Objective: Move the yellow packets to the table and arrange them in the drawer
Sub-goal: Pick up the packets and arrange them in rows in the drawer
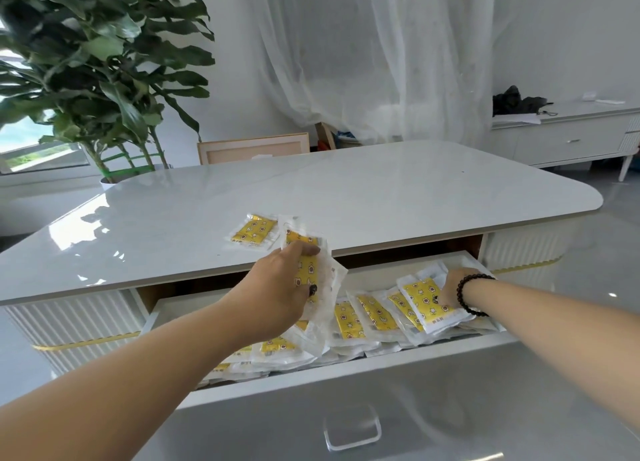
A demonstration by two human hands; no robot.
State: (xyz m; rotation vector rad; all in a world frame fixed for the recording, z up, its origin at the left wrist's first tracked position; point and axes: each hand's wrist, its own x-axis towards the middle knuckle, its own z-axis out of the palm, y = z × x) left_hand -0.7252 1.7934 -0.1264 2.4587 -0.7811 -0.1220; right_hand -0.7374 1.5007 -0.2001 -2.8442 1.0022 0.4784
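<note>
**Packets in both hands over the open drawer**

Left hand [280, 287] grips a small stack of yellow star-printed packets in clear plastic wrap [317, 273], held above the white pull-out drawer [381, 353]. Right hand [453, 287], a dark bead bracelet [467, 294] on its wrist, holds a packet at the right end of the overlapping packet row [374, 311] in the drawer. One more packet [254, 232] lies on the glossy white table [346, 187].

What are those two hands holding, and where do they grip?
The left hand grips a packet across its middle, above the drawer. The right hand holds the end packet of the drawer row by its right edge.
</note>
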